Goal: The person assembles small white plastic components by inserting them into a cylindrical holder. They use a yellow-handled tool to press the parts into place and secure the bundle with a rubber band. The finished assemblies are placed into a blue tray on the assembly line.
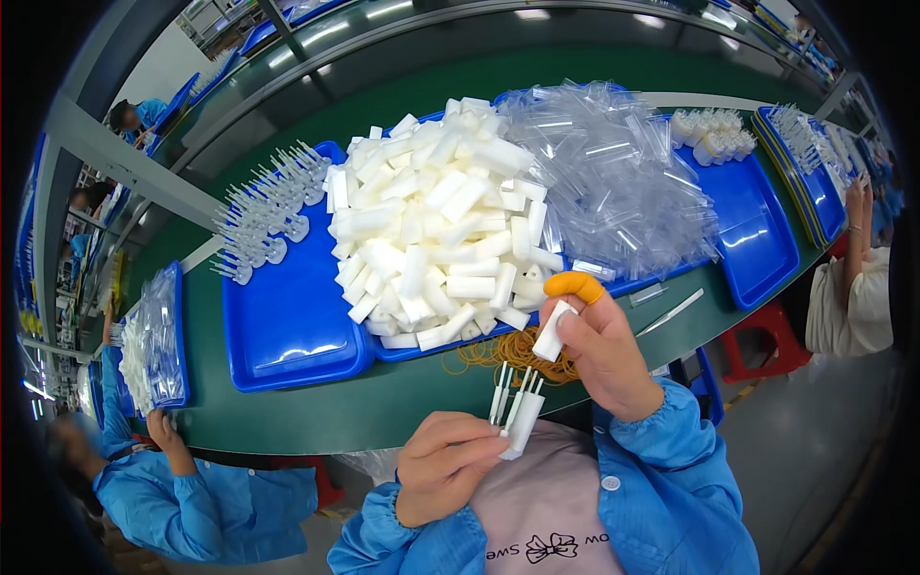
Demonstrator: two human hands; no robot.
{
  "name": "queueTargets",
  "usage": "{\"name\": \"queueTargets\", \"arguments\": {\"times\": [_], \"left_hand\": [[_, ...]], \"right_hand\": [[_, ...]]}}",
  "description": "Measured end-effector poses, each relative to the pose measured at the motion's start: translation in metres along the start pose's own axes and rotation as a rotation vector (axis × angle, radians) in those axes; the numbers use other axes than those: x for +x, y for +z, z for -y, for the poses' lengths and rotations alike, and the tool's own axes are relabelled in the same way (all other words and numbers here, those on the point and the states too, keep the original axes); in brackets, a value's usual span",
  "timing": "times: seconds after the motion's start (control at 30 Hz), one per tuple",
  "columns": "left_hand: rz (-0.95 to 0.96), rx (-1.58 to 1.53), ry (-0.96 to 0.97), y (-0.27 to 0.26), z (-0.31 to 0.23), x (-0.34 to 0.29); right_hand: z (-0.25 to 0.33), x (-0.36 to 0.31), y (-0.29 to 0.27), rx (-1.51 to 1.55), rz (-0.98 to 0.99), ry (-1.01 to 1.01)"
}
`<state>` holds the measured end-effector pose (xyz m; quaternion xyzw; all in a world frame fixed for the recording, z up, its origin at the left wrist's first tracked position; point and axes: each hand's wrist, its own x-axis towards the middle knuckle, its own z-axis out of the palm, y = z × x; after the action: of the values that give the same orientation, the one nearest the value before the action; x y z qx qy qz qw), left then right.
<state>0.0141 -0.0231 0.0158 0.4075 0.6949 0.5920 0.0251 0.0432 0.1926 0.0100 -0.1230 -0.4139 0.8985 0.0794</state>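
Nearest, we pinched two white pronged pieces (520,426), prongs up, between the fingertips of our left hand (443,467). Just above them, our right hand (611,356), an orange finger cot (575,286) on one finger, gripped a white foam block (552,333). Beyond lay brown rubber bands (479,357), then heaped white foam blocks (431,225) and, to their right, clear plastic sleeves (613,177).

Legible txt: dark lettering (503,554) w/ bow print (550,547) on wearer's lt. pink shirt (532,484).
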Motion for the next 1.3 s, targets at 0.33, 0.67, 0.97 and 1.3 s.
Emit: {"name": "queueTargets", "arguments": {"times": [0.33, 0.67, 0.97, 1.3], "left_hand": [[0.028, 0.094, 0.038, 0.001, 0.000, 0.007], [-0.011, 0.073, -0.100, 0.006, -0.004, 0.002], [-0.171, -0.433, -0.445, 0.004, 0.016, -0.011], [-0.190, -0.267, -0.191, -0.003, 0.014, -0.015]], "right_hand": [[-0.004, -0.007, 0.004, -0.174, 0.115, 0.015], [0.001, -0.019, 0.007, -0.724, 0.298, -0.371], [0.004, 0.034, 0.004, -1.775, 0.178, -0.921], [0.011, 0.016, 0.006, -0.621, 0.068, -0.342]]}}
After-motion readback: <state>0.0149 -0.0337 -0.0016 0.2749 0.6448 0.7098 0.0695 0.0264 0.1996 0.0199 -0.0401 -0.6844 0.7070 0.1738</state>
